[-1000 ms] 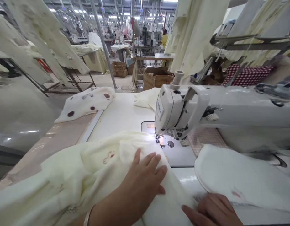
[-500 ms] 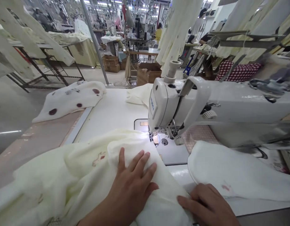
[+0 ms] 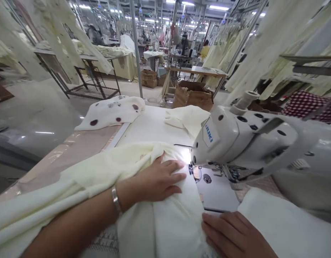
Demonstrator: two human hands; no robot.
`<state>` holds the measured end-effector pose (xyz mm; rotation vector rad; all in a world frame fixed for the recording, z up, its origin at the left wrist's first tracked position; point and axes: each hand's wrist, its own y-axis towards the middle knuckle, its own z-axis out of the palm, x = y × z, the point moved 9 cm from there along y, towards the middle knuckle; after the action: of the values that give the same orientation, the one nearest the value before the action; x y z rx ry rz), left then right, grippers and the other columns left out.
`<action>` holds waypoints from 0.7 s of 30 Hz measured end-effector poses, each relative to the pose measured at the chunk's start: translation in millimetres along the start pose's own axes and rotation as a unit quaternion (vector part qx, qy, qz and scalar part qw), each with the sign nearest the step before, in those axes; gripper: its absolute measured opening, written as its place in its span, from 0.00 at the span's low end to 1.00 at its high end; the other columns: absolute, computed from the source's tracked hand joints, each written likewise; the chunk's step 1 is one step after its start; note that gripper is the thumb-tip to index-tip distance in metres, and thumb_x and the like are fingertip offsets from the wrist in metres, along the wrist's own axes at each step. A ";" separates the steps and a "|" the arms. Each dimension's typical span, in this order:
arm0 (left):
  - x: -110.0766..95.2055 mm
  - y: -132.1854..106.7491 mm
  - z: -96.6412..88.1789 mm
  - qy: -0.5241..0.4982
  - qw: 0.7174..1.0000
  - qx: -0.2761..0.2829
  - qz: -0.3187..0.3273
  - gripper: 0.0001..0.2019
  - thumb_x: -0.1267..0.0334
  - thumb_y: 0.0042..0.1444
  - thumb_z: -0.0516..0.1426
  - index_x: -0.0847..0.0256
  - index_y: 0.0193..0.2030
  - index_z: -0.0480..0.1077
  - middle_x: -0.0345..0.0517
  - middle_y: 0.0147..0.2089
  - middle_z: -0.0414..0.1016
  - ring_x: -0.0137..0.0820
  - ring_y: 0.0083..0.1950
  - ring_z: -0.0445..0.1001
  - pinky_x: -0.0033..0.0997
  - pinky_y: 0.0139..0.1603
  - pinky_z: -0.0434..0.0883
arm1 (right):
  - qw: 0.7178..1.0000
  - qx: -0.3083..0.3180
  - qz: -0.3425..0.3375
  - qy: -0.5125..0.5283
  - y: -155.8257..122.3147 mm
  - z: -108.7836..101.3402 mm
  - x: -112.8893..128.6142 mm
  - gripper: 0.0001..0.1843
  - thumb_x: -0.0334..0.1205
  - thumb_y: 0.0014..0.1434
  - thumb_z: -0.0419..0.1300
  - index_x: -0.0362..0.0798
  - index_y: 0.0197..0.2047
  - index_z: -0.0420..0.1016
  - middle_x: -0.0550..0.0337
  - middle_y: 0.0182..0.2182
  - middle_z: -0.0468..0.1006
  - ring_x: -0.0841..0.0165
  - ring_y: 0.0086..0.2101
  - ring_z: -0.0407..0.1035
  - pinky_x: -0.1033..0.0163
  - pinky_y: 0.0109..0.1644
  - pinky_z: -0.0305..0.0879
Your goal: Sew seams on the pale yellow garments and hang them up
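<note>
Cream fabric (image 3: 178,222) lies in folds across the sewing table, its edge running up to the needle area of a white sewing machine (image 3: 221,132). My left hand (image 3: 162,179) rests on it just left of the presser foot (image 3: 191,169), palm down with fingers spread. A silvery bracelet (image 3: 115,200) is on that wrist. Nearer to me, my right hand (image 3: 235,233) has its fingertips together at the fabric's right edge; the thumb is hidden. Another white cloth piece (image 3: 283,218) lies right of this hand.
A spotted cloth piece (image 3: 108,113) lies at the table's back left, and another cream piece (image 3: 189,118) sits behind the machine head. Beyond stand cardboard boxes (image 3: 193,95), a metal pole (image 3: 137,53) and hanging garments (image 3: 262,46). A ruler scale (image 3: 105,240) shows along the front.
My view has turned left, so the machine appears farther right. My left hand now points more to the right, and the fabric under it is more bunched. My right hand stays by the edge.
</note>
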<state>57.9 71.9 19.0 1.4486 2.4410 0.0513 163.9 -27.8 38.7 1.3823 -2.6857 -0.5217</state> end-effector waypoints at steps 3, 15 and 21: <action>25.6 14.7 -3.3 0.028 0.999 -0.001 0.018 0.19 0.53 0.64 0.46 0.60 0.56 0.61 0.55 0.61 0.61 0.40 0.62 0.58 0.51 0.63 0.46 | 0.999 -0.012 0.034 0.018 13.5 9.3 -17.0 0.13 0.33 0.64 0.49 0.49 0.43 0.75 0.56 0.40 0.79 0.67 0.32 0.70 0.61 0.34 0.65; 104.5 57.6 -9.6 0.112 0.994 0.003 -0.004 0.21 0.55 0.64 0.48 0.62 0.60 0.59 0.52 0.66 0.55 0.38 0.67 0.51 0.39 0.63 0.50 | 0.995 -0.029 0.082 -0.043 38.5 38.8 -63.6 0.13 0.37 0.60 0.54 0.52 0.48 0.72 0.59 0.35 0.76 0.66 0.39 0.71 0.65 0.37 0.66; 55.1 15.6 -2.3 0.126 0.972 -0.030 -0.196 0.24 0.55 0.64 0.45 0.67 0.61 0.57 0.59 0.66 0.54 0.47 0.66 0.50 0.59 0.59 0.51 | 0.988 -0.016 0.121 0.094 32.0 19.7 -59.0 0.07 0.37 0.62 0.51 0.50 0.42 0.69 0.58 0.34 0.76 0.66 0.36 0.72 0.62 0.38 0.69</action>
<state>46.0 127.3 11.0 0.9607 2.8594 0.2342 169.6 41.9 35.9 1.0204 -2.6271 -0.3902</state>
